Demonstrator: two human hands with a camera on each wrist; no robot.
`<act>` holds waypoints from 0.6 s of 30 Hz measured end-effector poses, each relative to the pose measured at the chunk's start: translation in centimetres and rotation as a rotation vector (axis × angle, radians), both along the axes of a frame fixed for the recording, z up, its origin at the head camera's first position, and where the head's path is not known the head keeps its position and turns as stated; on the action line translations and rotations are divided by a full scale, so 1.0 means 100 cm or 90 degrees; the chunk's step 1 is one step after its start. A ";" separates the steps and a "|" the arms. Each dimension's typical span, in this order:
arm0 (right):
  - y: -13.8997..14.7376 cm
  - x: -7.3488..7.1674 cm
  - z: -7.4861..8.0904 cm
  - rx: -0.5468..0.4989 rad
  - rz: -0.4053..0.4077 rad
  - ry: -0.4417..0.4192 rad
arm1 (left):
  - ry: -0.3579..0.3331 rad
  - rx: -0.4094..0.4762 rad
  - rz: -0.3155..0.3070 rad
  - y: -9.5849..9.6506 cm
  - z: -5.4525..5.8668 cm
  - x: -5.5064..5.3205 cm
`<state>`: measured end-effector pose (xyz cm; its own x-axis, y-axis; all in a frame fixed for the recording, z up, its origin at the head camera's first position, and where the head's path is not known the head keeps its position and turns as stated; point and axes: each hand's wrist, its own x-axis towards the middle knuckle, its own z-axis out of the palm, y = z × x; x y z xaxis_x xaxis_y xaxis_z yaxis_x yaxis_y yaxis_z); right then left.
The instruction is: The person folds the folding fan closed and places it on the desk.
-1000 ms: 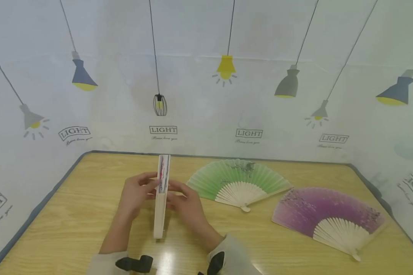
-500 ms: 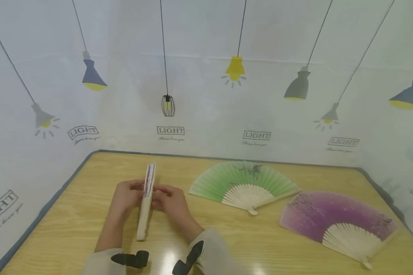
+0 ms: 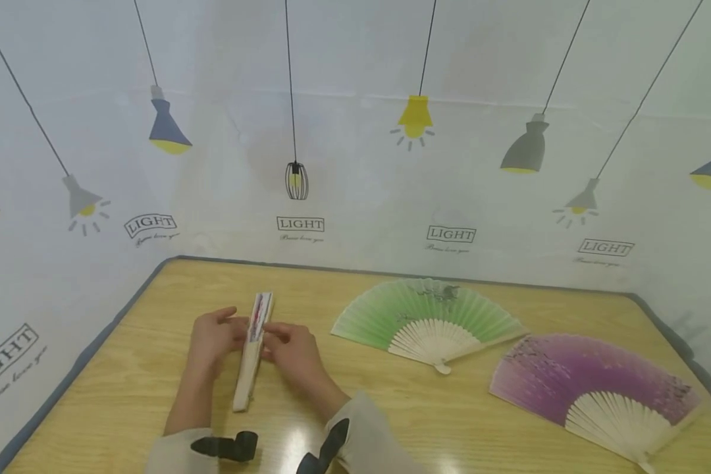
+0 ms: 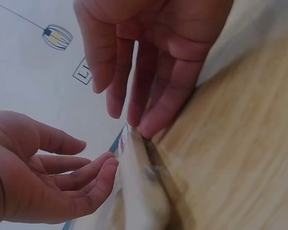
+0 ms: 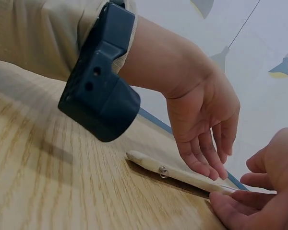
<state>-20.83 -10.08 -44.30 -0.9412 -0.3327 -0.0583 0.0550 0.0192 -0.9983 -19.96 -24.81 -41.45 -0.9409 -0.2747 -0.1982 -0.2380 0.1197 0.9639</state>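
Note:
A folded hand fan (image 3: 247,372) with pale ribs and a patterned white upper part lies on the table, tilted slightly to the right in the head view. My left hand (image 3: 209,339) is along its left side, fingers loosely bent, tips at the upper part. From the other side my right hand (image 3: 299,355) has its fingertips against or very near the fan's edge. Close up in the left wrist view, neither hand wraps round the folded fan (image 4: 141,191). A small metal rivet (image 5: 163,171) shows near its base end in the right wrist view.
A spread green fan (image 3: 429,309) lies right of my hands, and a spread purple fan (image 3: 592,368) lies farther right, near it. Both are on the wooden table (image 3: 136,368). Behind stands a white backdrop (image 3: 355,151) printed with lamps. Wrist cameras (image 5: 103,81) sit on my sleeves.
The folded fan, first held up on its end between both hands, has come down to the left and lies lower on the table. My fingers have loosened; the head view has swung slightly left.

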 end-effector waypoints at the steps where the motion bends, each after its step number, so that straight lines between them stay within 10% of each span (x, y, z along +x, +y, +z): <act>1: 0.001 0.001 0.001 0.003 0.005 0.000 | -0.006 0.013 0.007 0.000 0.002 0.001; 18: -0.002 0.004 0.001 -0.130 0.085 -0.081 | -0.022 0.010 0.044 -0.003 0.010 0.004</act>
<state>-20.44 -10.27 -44.25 -0.8773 -0.4711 -0.0920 0.1909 -0.1666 -0.9674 -19.58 -25.14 -40.48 -0.9127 -0.3347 -0.2345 -0.2776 0.0866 0.9568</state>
